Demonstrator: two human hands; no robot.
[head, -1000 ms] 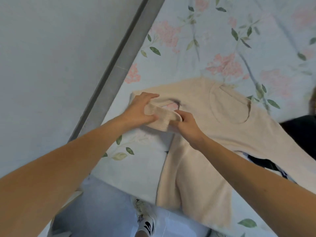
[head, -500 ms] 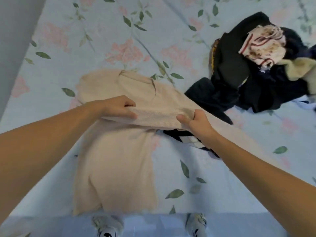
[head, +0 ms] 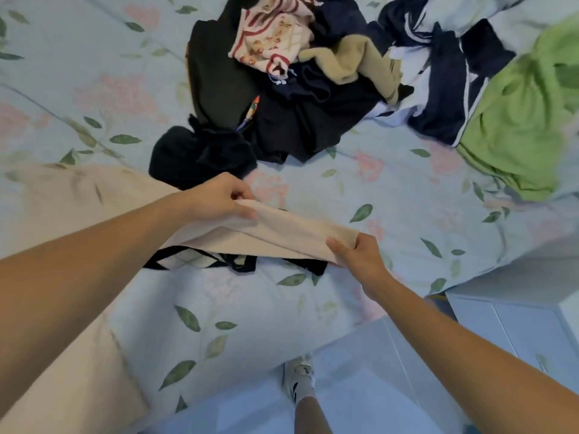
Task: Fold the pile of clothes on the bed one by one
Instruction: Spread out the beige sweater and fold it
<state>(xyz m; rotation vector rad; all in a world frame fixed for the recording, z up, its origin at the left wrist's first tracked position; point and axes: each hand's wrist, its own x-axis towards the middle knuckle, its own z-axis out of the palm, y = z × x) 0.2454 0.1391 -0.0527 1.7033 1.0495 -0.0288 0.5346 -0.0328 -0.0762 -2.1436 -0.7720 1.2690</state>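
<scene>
We pinch the cream sweater's sleeve (head: 282,230) above the bed (head: 407,189) with left hand (head: 219,198) and right hand (head: 357,252); uneven tension risks a skewed, bunched fold.

Bedsheet (head: 407,195): pale blue, printed with pink flowers and green leaves, covering the bed. Floor (head: 360,386): pale, visible below the bed's edge. One white shoe with dark markings (head: 299,375) stands on it. White cabinet (head: 526,324) at lower right.
</scene>
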